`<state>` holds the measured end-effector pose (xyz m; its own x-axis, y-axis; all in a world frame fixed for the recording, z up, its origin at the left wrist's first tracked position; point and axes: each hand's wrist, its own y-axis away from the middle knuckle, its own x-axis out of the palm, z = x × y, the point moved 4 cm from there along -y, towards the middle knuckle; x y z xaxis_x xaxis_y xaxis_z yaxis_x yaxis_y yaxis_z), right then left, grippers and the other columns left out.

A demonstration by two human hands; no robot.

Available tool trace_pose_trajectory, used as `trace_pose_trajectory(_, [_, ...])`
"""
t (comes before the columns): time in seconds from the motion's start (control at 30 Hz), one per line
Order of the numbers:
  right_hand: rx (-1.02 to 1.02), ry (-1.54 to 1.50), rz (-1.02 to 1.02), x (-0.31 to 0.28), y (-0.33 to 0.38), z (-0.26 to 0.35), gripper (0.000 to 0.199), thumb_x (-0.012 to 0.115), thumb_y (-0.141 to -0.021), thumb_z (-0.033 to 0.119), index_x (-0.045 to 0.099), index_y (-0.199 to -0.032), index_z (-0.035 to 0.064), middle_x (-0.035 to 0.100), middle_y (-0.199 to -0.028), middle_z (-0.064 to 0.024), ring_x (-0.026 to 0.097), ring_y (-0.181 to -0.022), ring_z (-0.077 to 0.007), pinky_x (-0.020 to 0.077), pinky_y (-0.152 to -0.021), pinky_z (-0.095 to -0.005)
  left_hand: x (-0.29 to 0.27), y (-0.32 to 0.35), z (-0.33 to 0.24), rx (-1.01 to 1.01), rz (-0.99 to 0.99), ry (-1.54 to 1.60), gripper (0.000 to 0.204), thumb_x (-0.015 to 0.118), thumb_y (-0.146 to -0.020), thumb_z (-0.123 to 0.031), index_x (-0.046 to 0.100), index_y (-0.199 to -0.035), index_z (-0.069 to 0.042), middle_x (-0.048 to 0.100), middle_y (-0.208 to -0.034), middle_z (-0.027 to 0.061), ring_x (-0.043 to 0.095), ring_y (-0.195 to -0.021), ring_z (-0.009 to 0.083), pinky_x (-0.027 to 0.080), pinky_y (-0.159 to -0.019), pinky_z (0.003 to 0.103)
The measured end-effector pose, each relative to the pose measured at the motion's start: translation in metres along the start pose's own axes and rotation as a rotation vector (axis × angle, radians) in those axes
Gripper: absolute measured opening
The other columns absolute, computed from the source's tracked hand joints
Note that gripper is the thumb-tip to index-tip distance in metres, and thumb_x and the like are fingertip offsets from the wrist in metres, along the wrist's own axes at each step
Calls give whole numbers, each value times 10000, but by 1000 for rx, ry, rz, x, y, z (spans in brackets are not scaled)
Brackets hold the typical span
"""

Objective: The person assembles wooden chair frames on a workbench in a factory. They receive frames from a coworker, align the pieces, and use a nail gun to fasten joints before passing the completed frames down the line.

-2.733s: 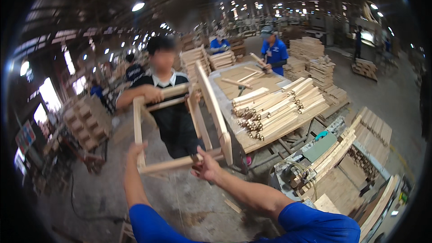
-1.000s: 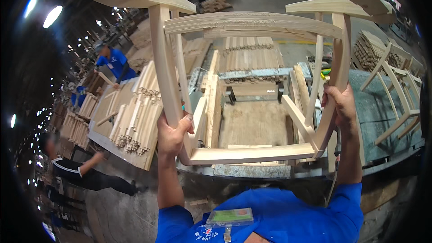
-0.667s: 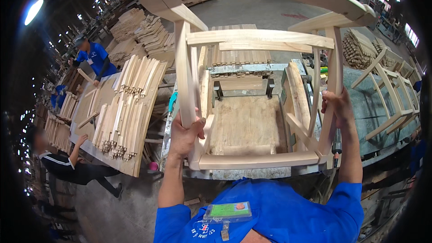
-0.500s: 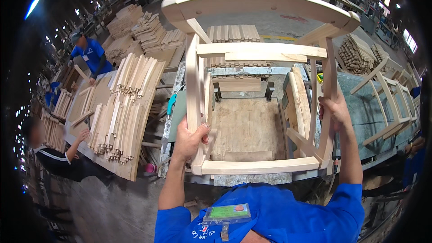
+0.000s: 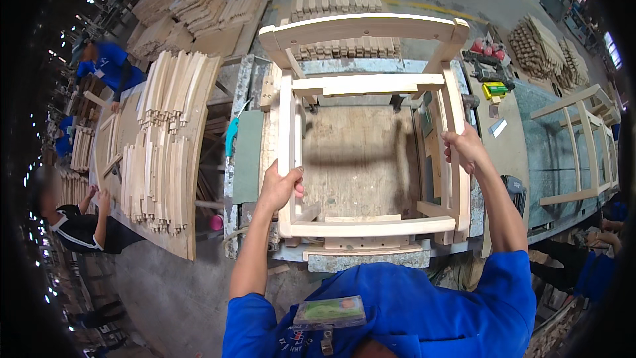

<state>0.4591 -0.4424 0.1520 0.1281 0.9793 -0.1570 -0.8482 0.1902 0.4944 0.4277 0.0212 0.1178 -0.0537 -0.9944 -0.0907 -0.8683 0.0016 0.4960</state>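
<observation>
From my remote station, I see the left hand (image 5: 281,189) and the right hand (image 5: 466,148) wrapped around opposite uprights of a wooden frame (image 5: 371,227), which spans between them over the counter (image 5: 371,262). Below the left hand I spot a green badge (image 5: 330,311) and, beside it, white shirt lettering (image 5: 291,342), partly creased.

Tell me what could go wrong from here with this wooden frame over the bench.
The left hand and right hand hold opposite uprights of the wooden frame; an uneven grip might let it tilt.
The dark cylindrical fitting appears close to the right upright, so it could scrape the wood.
The teal-handled tool lies near the bench's left edge and might get knocked off.
</observation>
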Motion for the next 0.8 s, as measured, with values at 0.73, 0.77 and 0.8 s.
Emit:
trace_pose_trajectory(0.73, [-270, 1004, 337, 181, 6, -174, 517, 395, -1059, 456, 720, -1200, 79, 741, -1105, -186, 702, -1037, -370, 538, -920, -482, 122, -62, 162, -143, 511, -1234, 746, 266, -1048, -573, 786, -1099, -39, 737, -1150, 247, 691, -1133, 422, 497, -1042, 512])
trace_pose_trajectory(0.77, [-226, 944, 203, 177, 5, -178, 485, 414, -1054, 454, 729, -1199, 115, 740, -1094, -193, 710, -1031, -357, 545, -923, -476, 124, -53, 161, -152, 500, -1231, 725, 279, -1046, -556, 789, -1079, -40, 740, -1140, 242, 694, -1121, 421, 500, -1035, 517])
trace_pose_trajectory(0.8, [-210, 973, 269, 182, 9, -187, 485, 413, -1055, 453, 727, -1202, 114, 738, -1096, -195, 707, -1042, -360, 544, -932, -476, 124, -47, 158, -161, 489, -1228, 705, 292, -1044, -538, 792, -1059, -42, 743, -1130, 238, 698, -1108, 421, 503, -1029, 522])
